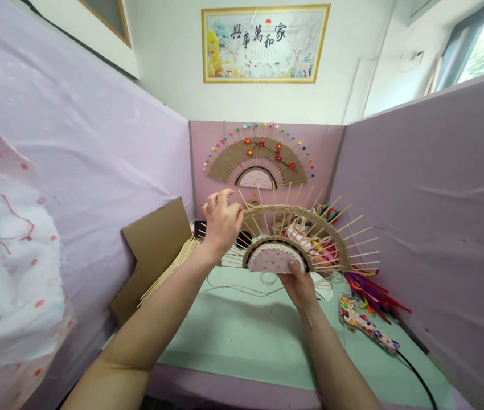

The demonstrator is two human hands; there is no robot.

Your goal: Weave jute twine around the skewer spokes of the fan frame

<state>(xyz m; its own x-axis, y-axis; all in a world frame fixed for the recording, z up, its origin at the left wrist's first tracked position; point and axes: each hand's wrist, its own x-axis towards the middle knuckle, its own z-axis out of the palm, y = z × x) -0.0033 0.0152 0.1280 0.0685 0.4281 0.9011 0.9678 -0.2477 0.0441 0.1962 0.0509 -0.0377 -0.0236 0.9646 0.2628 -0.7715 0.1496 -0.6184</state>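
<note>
A half-made fan of thin sticks (361,230) stands upright above the table, its sticks spreading from a half-round base (270,259) covered in pink dotted cloth with a dark braided rim. An arched band of woven twine (339,242) runs across the sticks. My right hand (300,285) grips the base from below, thumb over its front. At the band's left end, my left hand (224,221) is closed with fingers curled, pinching the twine among the left sticks. Loose twine (242,291) trails on the table below the fan.
A finished fan (233,162) with red flowers hangs on the back panel. Cardboard (160,245) and a bundle of sticks (169,270) lean at left. A patterned glue gun (368,327) with a black cord and colourful pipe cleaners (374,296) lie at right on the green tabletop (242,347).
</note>
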